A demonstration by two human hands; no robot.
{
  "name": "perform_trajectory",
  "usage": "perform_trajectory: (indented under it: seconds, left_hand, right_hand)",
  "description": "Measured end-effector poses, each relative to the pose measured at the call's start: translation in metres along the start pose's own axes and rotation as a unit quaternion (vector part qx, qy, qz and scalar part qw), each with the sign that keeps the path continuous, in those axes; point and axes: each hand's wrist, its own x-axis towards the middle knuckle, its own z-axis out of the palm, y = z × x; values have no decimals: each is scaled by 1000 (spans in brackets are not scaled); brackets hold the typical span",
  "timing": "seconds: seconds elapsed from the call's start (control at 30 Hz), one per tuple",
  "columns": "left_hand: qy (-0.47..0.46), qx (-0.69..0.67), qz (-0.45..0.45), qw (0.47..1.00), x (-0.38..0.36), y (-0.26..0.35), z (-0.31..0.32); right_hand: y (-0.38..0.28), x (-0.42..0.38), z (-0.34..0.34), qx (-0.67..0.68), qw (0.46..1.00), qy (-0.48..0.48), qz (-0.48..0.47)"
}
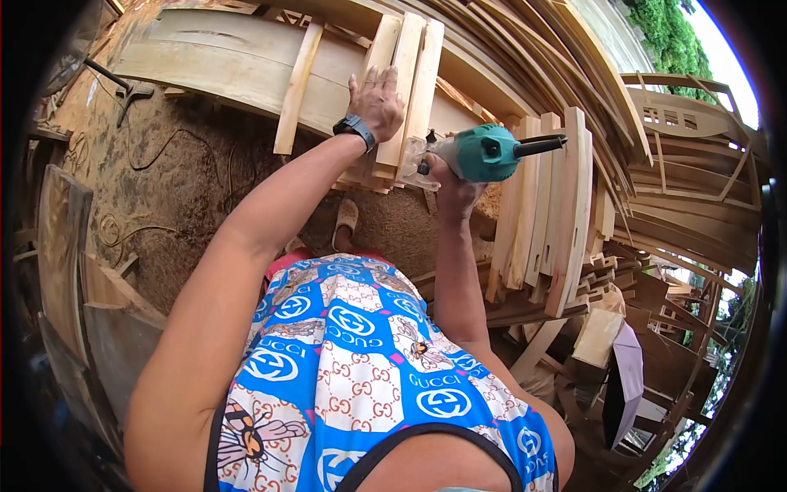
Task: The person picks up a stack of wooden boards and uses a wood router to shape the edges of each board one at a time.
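Observation:
My right hand (456, 189) is wrapped around a teal trim router (485, 153) with a clear base and a black cord end. The router lies sideways, its base at the near end of some pale wooden strips (425, 78); whether its bit touches the wood is hidden. On those side-by-side strips rests my left hand (377, 108), palm down with fingers stretched out. A dark watch (354, 127) is on that wrist. Left of it, a single narrow strip (298, 90) lies across a wide board (221, 61).
More upright-looking strips (566, 213) stand close on the right, beside long stacked boards (574, 57). Cords (156, 156) trail over the sawdust-covered ground (180, 221) at left. Planks (61, 230) lean at the left edge. A folded lilac panel (627, 381) sits at lower right.

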Motion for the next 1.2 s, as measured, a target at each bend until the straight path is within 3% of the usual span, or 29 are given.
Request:
perform_trajectory:
  seconds: [0.17, 0.37, 0.73, 0.83, 0.93, 1.2]
  left_hand:
    - [-4, 2, 5, 1000, -1, 0, -1]
    - [-3, -25, 9, 1000, -1, 1, -3]
    - [-25, -21, 36, 999, -1, -3, -6]
    - [-27, -11, 45, 999, -1, -4, -6]
    - [-40, 22, 51, 998, -4, 0, -15]
    - [-61, 22, 59, 996, -2, 0, -20]
  right_hand:
    - [3, 20, 10, 58, 997, 17, 54]
    - [22, 60, 21, 36, 999, -8, 17]
    - [32, 128, 49, 173, 984, 5, 39]
    - [45, 149, 54, 107, 994, 4, 1]
    - [63, 170, 66, 137, 990, 32, -23]
    - [68, 219, 83, 100, 995, -2, -14]
